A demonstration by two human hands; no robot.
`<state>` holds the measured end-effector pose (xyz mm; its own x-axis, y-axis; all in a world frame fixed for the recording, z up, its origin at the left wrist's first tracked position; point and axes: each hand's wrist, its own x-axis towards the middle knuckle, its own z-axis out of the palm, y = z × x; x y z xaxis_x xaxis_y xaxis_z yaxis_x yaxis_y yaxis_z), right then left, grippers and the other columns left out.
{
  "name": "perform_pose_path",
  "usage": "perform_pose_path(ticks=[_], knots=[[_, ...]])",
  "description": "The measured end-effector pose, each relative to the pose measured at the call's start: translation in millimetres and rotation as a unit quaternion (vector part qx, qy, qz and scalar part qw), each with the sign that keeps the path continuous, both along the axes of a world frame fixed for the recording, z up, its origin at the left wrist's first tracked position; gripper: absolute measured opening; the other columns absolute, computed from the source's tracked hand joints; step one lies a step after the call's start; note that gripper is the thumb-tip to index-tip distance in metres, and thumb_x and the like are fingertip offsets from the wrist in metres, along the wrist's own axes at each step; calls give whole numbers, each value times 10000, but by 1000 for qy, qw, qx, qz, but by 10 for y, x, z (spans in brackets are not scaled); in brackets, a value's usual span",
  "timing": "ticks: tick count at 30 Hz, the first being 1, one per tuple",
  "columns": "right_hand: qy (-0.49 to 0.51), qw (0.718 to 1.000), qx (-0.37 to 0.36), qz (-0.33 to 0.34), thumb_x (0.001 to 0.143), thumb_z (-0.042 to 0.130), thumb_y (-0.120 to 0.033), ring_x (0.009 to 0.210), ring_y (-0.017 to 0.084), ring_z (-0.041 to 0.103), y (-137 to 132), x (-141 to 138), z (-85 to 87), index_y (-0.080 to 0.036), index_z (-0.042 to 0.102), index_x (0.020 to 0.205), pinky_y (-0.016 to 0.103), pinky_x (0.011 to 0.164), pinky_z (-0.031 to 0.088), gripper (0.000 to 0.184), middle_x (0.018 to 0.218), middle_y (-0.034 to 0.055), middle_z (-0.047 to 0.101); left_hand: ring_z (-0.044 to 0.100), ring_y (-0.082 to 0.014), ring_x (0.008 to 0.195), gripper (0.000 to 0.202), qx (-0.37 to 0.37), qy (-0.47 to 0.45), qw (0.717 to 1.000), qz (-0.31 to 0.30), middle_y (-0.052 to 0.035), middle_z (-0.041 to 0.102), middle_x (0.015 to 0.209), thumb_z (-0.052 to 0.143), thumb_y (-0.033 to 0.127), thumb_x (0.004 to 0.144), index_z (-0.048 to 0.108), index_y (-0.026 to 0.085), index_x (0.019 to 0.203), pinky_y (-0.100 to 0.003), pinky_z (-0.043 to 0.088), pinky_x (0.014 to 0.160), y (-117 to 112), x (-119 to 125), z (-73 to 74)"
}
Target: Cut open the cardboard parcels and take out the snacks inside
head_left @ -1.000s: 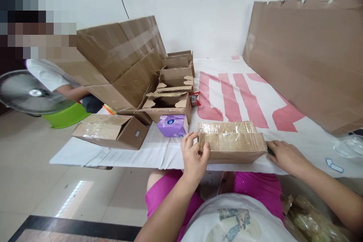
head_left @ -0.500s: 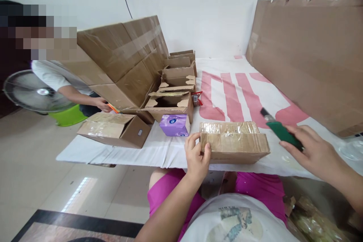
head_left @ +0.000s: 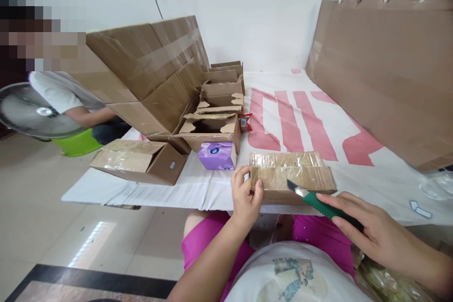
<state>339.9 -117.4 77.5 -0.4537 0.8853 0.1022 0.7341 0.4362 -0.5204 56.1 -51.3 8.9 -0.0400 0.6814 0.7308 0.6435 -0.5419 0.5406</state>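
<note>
A flat cardboard box (head_left: 292, 177) sealed with clear tape lies at the near edge of the white cloth. My left hand (head_left: 245, 196) grips its left end, thumb on the front face and fingers on top. My right hand (head_left: 368, 231) holds a green utility knife (head_left: 320, 200). The knife's blade points left and its tip sits at the box's top front edge, right of the middle.
A purple tissue pack (head_left: 216, 155) lies left of the box. Behind it stands a row of open cartons (head_left: 212, 130), a taped carton (head_left: 139, 160) and large flattened boxes (head_left: 148, 71). Cardboard sheets (head_left: 385, 71) lean at the right. Another person (head_left: 71, 99) crouches beside a fan (head_left: 31, 113) at the left.
My right hand picked up the green knife from beside the box, lifted it to the right, then brought it down and left until the blade reached the box's top edge. My left hand stayed put.
</note>
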Motion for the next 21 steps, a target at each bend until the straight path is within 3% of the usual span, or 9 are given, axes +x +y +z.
perform_pose_path(ticks=[11, 14, 17, 21], knots=[[40, 995, 83, -40, 961, 478, -255, 820, 131, 652, -71, -256, -318, -335, 421, 1447, 245, 709, 567, 496, 998, 33, 616, 507, -253, 1178, 135, -17, -15, 997, -67, -69, 643, 993, 528, 190, 910, 633, 199, 825, -464, 464, 979, 72, -74, -2], [77, 991, 91, -63, 954, 498, -259, 866, 140, 658, -77, -327, -419, -328, 440, 1441, 250, 758, 569, 495, 1012, 40, 635, 499, -256, 1167, 156, -23, -10, 997, -68, -72, 647, 1002, 518, 202, 913, 635, 202, 809, -473, 462, 980, 79, -65, 20], [147, 982, 70, -94, 948, 516, -288, 1044, 164, 655, -59, -402, -511, -323, 494, 1402, 276, 896, 551, 456, 1158, 53, 665, 483, -258, 1158, 144, -25, 1, 998, -65, -73, 649, 1024, 523, 193, 906, 643, 209, 829, -478, 453, 984, 73, -48, 39], [249, 955, -26, -161, 939, 523, -406, 1181, 213, 621, -23, -469, -559, -276, 590, 1323, 338, 994, 519, 411, 1302, 76, 654, 472, -263, 1152, 120, -23, 17, 998, -59, -78, 642, 1046, 534, 174, 892, 642, 208, 854, -486, 449, 979, 62, -39, 40]])
